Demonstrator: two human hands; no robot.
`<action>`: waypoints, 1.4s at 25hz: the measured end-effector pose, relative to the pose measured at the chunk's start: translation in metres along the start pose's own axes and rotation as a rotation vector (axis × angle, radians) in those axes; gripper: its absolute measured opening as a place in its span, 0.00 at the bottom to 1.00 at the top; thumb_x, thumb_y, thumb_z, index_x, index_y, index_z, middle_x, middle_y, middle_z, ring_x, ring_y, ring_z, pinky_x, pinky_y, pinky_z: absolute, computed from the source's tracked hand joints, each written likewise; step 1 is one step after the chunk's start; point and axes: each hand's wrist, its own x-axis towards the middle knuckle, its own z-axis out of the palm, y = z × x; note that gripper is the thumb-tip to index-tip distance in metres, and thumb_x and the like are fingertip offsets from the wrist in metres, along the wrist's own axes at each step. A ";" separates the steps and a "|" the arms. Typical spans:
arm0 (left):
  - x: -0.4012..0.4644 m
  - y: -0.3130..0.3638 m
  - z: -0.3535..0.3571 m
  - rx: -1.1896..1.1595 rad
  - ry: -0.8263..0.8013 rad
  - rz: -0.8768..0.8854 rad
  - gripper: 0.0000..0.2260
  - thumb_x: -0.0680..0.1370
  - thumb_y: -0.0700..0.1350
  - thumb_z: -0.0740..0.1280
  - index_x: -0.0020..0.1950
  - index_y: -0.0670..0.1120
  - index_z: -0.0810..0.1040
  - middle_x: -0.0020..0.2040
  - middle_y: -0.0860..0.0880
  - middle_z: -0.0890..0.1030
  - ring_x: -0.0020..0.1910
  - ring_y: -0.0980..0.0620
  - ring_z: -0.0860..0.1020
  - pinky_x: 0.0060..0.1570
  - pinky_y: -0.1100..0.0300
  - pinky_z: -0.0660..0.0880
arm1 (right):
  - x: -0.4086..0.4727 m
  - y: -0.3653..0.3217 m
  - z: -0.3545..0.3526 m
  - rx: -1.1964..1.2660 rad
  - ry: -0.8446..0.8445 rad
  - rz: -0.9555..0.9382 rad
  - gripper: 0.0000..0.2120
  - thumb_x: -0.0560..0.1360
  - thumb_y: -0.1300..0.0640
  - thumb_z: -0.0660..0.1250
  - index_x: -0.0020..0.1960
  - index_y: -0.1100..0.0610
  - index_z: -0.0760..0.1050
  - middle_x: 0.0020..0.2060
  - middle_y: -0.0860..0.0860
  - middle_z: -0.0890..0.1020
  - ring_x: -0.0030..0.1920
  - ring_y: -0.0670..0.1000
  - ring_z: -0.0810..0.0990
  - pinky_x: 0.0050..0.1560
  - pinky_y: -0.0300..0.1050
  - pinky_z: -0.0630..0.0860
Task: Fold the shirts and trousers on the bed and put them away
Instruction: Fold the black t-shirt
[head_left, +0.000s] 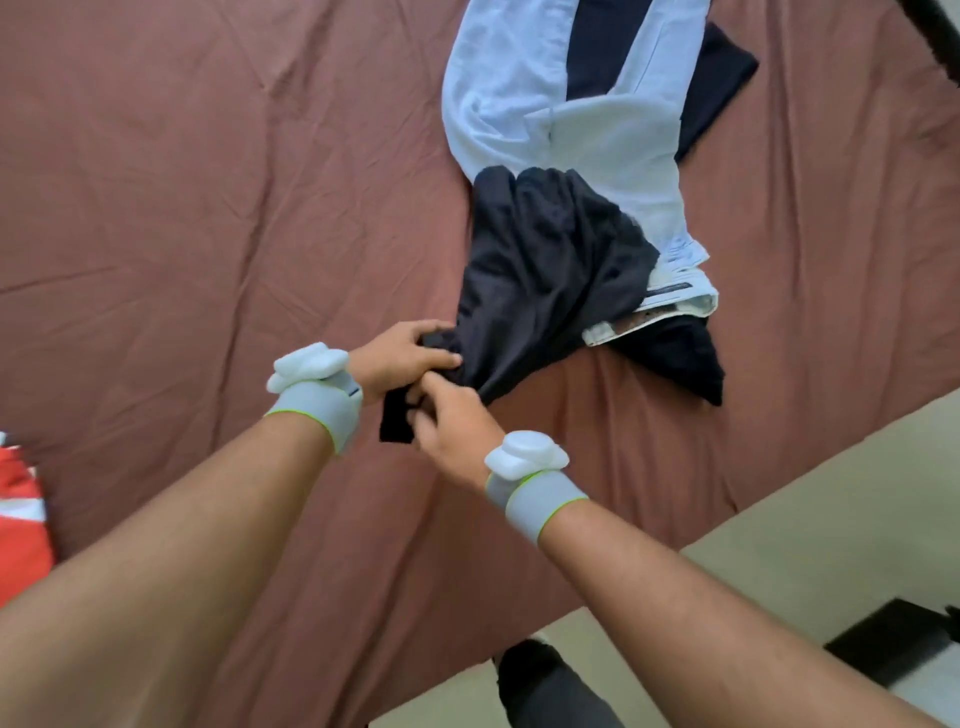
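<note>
A crumpled dark navy garment (545, 270) lies on the bed, partly over light blue trousers (597, 130) that stretch toward the top of the view. My left hand (400, 358) grips the near end of the navy garment. Close beside it, my right hand (452, 431) pinches the same bunched end. Another dark garment (722, 83) lies under the trousers at the upper right, and more dark cloth (685, 358) sticks out below their waistband.
The bed is covered by a wrinkled reddish-brown sheet (208, 208). A red and white cloth (21, 519) shows at the left edge. The bed's edge runs diagonally at lower right, with pale floor (805, 519), a dark object (893, 644) and my foot (545, 680) beyond.
</note>
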 end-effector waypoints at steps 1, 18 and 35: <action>-0.015 -0.024 -0.017 0.215 -0.026 -0.013 0.16 0.76 0.38 0.71 0.64 0.45 0.77 0.52 0.46 0.80 0.52 0.50 0.77 0.52 0.60 0.74 | -0.008 -0.007 0.022 0.004 -0.127 0.006 0.05 0.73 0.61 0.64 0.48 0.56 0.75 0.41 0.57 0.83 0.45 0.60 0.81 0.49 0.52 0.77; -0.127 -0.123 -0.106 -0.142 0.148 0.109 0.13 0.71 0.38 0.59 0.48 0.44 0.81 0.41 0.54 0.82 0.42 0.60 0.78 0.47 0.65 0.73 | 0.080 -0.028 0.032 -0.906 -0.136 -0.181 0.45 0.69 0.72 0.62 0.79 0.50 0.47 0.78 0.51 0.51 0.76 0.56 0.52 0.65 0.61 0.64; -0.162 -0.041 -0.268 0.895 0.842 0.725 0.10 0.72 0.36 0.60 0.49 0.39 0.79 0.43 0.46 0.76 0.45 0.42 0.73 0.47 0.52 0.69 | 0.137 -0.159 -0.050 -1.102 0.409 -0.713 0.13 0.72 0.61 0.60 0.56 0.59 0.71 0.42 0.58 0.78 0.36 0.60 0.81 0.41 0.51 0.70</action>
